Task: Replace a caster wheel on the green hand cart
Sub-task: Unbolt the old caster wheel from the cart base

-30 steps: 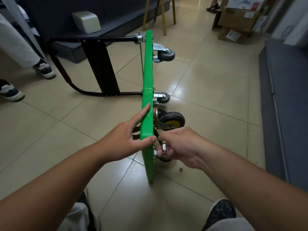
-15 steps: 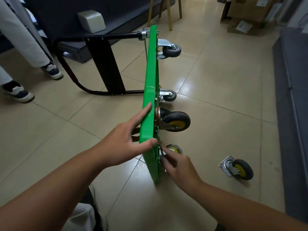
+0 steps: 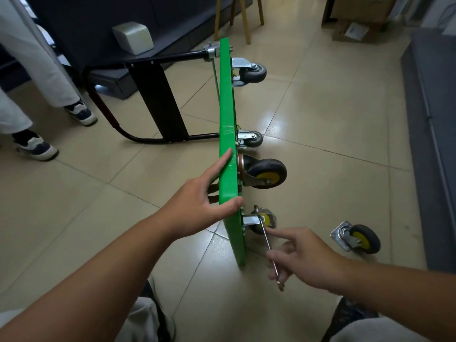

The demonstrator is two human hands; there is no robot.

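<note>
No readable branding here. The paper labels on the cardboard boxes [image 3: 355,30] far right are too small for us to make out.

The green hand cart [image 3: 228,134] stands on its edge on the tile floor [image 3: 320,114], mid-scene. Its taped green deck is vertical and its black handle [image 3: 158,102] lies out to the left. The wheels face right: two grey casters [image 3: 253,72] at the far end and a big black caster [image 3: 266,172] with a yellow hub nearer.

Our left hand [image 3: 197,208] grips the deck's top edge, index finger stretched along it and thumb hooked over. Our right hand [image 3: 306,257] pinches a wrench [image 3: 266,236], index finger pointing out, with the wrench head up at the near caster [image 3: 264,219]. A loose caster [image 3: 357,239] lies on the floor to the right.
</note>
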